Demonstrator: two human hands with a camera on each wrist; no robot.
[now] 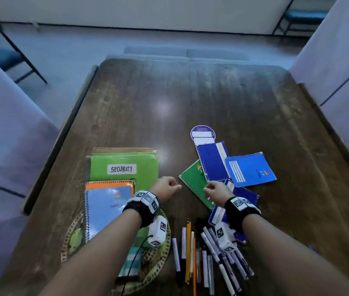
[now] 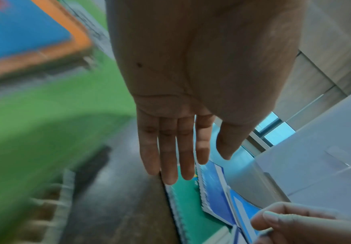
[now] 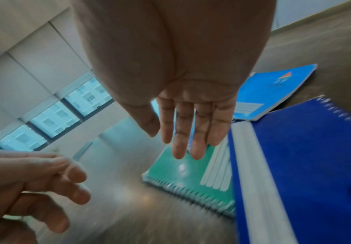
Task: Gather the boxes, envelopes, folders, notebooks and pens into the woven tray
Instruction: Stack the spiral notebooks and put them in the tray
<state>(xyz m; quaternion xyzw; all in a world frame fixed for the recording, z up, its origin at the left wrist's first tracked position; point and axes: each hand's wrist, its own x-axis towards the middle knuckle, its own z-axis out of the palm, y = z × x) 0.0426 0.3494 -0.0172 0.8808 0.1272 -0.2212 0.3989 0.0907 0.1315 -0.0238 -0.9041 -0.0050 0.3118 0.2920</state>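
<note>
The woven tray (image 1: 67,251) sits at the near left with a green "SECURITY" folder (image 1: 122,167) and an orange-edged spiral notebook (image 1: 105,210) lying on it. Right of it, a green spiral notebook (image 1: 191,185), a dark blue spiral notebook (image 1: 212,161) and a light blue notebook (image 1: 250,169) overlap on the table. Several pens (image 1: 190,253) lie near the front edge. My left hand (image 1: 167,186) hovers between tray and green notebook (image 2: 189,206), fingers (image 2: 168,156) straight, empty. My right hand (image 1: 214,189) is just above the green notebook (image 3: 182,173), fingers (image 3: 199,135) straight, holding nothing.
A round purple card (image 1: 202,133) lies behind the notebooks. More dark blue booklets (image 1: 246,195) lie under my right wrist. A teal checked box (image 1: 130,263) is in the tray under my left arm. A chair (image 1: 9,52) stands off the table's far left.
</note>
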